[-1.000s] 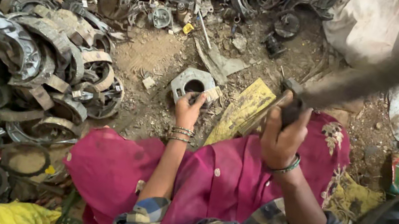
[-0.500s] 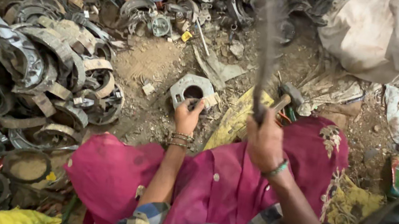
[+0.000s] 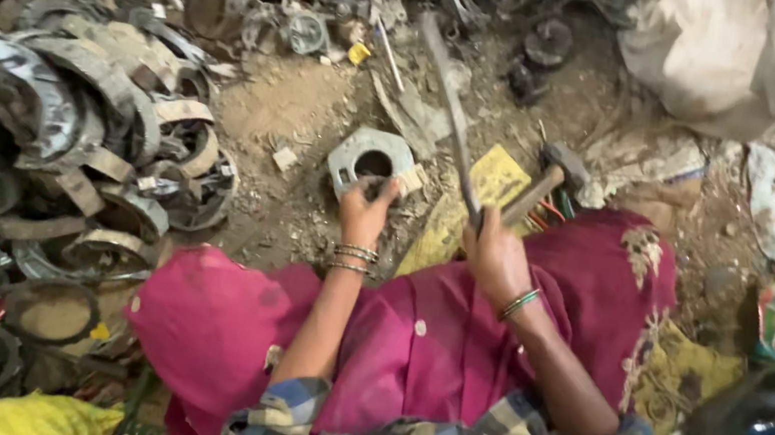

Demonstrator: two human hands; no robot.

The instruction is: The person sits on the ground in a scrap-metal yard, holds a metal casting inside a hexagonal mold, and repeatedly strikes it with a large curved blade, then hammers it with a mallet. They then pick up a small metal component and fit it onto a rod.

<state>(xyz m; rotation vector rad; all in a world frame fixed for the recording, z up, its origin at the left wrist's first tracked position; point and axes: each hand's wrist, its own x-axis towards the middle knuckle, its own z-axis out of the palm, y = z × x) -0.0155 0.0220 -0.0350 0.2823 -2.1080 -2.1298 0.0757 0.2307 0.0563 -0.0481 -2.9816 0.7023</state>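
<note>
On the dirt floor just beyond the person's knees lies a grey metal ring plate (image 3: 371,158), flat, roughly round with a dark hole through its middle and a dull, dusty surface. From the head view, the left hand (image 3: 366,213) sits at the near edge of this plate, its fingers curled together and pressing down on the rim, so the plate lies directly beyond and partly under the fingertips. To the right, the right hand (image 3: 493,255) is clamped around a long, thin metal rod (image 3: 452,116) that slants up and away toward the far left, blurred along its length; the rod passes just right of the plate without clearly touching it. Beside that hand a hammer (image 3: 547,174) with a pale wooden handle and a dark steel head lies tilted on the ground, its handle close to the fingers; I cannot tell whether the hand also grips it. A flat yellow sheet (image 3: 494,177) lies under the rod and hammer. Left of the plate a heap of curved metal bands (image 3: 76,133) is piled up, grey, bent and overlapping. Magenta cloth (image 3: 410,342) covers the person's lap, smooth and folded, nearest the camera.
</note>
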